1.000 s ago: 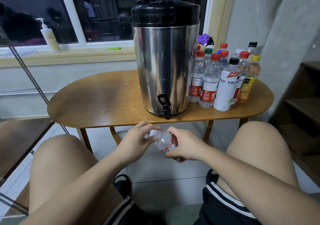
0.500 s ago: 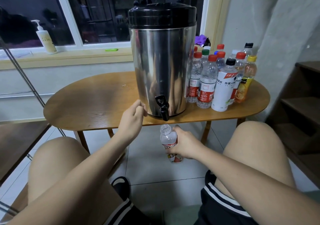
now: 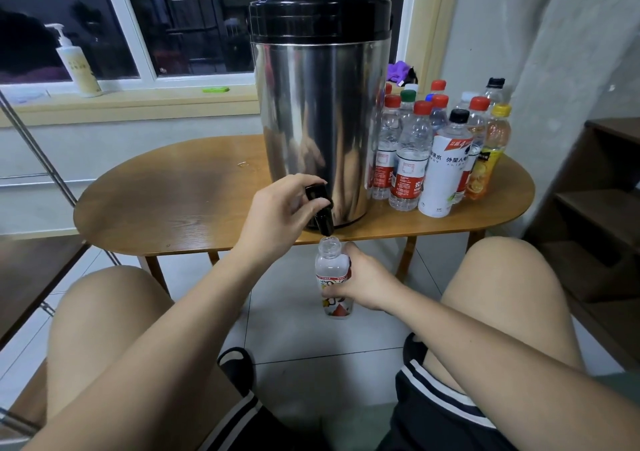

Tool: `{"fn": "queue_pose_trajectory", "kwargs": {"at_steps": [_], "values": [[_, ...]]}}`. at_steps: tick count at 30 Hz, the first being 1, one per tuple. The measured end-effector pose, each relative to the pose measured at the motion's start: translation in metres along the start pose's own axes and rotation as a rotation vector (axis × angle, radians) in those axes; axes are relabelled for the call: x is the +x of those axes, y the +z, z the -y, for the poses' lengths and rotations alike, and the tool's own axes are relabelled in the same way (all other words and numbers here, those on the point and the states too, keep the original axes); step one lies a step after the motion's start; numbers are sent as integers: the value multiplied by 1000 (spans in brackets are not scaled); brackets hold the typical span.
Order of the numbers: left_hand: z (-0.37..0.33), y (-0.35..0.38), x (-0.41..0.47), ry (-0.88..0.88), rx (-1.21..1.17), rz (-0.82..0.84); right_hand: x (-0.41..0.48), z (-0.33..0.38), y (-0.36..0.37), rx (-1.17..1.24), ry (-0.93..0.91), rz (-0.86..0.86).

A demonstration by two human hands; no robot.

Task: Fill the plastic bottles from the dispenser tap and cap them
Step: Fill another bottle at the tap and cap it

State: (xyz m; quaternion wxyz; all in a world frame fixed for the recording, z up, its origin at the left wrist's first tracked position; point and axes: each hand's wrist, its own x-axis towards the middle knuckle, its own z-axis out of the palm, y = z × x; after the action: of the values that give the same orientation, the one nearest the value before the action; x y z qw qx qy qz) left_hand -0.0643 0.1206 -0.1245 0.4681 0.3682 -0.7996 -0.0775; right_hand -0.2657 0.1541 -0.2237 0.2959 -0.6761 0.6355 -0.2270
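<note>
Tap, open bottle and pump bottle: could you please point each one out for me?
tap [image 3: 325, 221], head view, on its black spout.
open bottle [image 3: 330, 265], head view, on its clear shoulder.
pump bottle [image 3: 80, 71], head view, on its pale body.

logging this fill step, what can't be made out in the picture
Head view:
- Water flow from the tap into the bottle: too small to tell.
- Tap lever: partly covered by the left hand.
- Level inside the dispenser: steel wall hides it.
- Bottle label: partly behind the right hand.
</note>
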Motion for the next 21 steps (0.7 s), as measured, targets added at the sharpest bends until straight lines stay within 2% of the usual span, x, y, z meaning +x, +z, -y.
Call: {"fn": "queue_pose_trajectory", "kwargs": {"at_steps": [10,21], "values": [[5,2,-5,136,137,-37,0,-1,-2,36,-8,-13],[2,1,-14,180,236,-38,-1,-1,0,37,10,7]]}}
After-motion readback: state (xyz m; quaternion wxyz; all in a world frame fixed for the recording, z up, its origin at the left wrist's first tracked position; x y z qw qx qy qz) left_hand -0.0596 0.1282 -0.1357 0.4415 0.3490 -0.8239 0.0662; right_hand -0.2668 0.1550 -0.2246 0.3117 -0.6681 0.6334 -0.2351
